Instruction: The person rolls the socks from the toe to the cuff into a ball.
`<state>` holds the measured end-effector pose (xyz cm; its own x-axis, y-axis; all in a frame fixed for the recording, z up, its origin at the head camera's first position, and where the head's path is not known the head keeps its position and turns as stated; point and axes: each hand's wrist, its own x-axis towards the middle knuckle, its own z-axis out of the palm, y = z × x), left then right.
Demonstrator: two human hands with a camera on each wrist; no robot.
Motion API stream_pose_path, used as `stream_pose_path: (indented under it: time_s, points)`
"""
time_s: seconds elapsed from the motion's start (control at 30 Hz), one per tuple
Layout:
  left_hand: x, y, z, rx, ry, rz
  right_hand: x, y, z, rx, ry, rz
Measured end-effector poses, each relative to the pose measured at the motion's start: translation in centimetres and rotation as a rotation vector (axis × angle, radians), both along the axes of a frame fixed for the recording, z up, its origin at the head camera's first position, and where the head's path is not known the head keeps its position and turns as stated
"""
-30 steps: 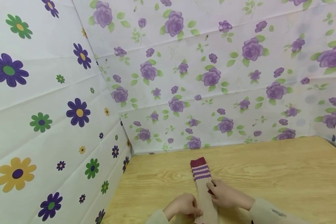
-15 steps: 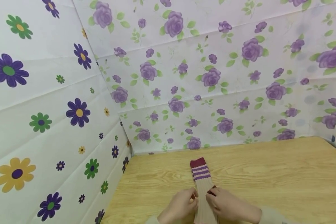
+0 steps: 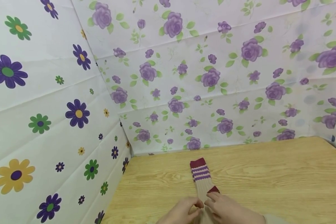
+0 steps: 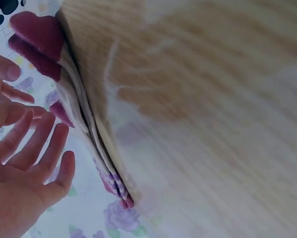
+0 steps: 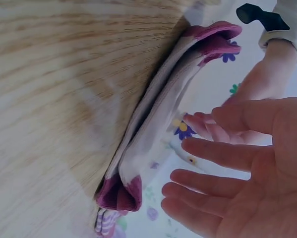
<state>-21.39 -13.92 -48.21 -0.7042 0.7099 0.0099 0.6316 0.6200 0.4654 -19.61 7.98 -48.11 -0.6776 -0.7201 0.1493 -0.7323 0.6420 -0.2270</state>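
Note:
Two cream ribbed socks (image 3: 203, 185) lie stacked and lengthwise on the table, with purple stripes below their maroon cuffs. A maroon heel (image 3: 213, 189) sticks out to the right. In both wrist views the maroon toes (image 4: 39, 37) point back toward the person. My left hand (image 3: 182, 212) hovers over the lower part of the socks, fingers loosely bent and holding nothing. Beside it, my right hand (image 3: 230, 209) is over the foot part near the heel, its fingers (image 5: 212, 153) relaxed and apart from the fabric. The hands hide the toe end in the head view.
The wooden table (image 3: 268, 174) extends around the socks. A white sheet with purple roses (image 3: 210, 77) hangs behind it, and another with coloured daisies (image 3: 78, 113) stands along the left side.
The left hand has left the sock's lower left edge and come over the socks beside the right hand. The right hand has come off the heel, which now shows.

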Motion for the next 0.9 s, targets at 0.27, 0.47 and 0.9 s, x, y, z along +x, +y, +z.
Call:
stream_pose_path:
  time_s: [0.27,0.47,0.9]
  points:
    - [0.3,-0.5,-0.7,0.009,-0.007,-0.133,0.0,-0.7,-0.3,0.031,0.050,0.132]
    - [0.5,-0.4,-0.8,-0.014,-0.050,-0.249,-2.3,-0.7,-5.9,-0.052,-0.292,0.131]
    - [1.9,0.3,-0.6,-0.012,-0.163,-0.118,1.8,-0.7,-0.1,-0.170,-0.404,0.251]
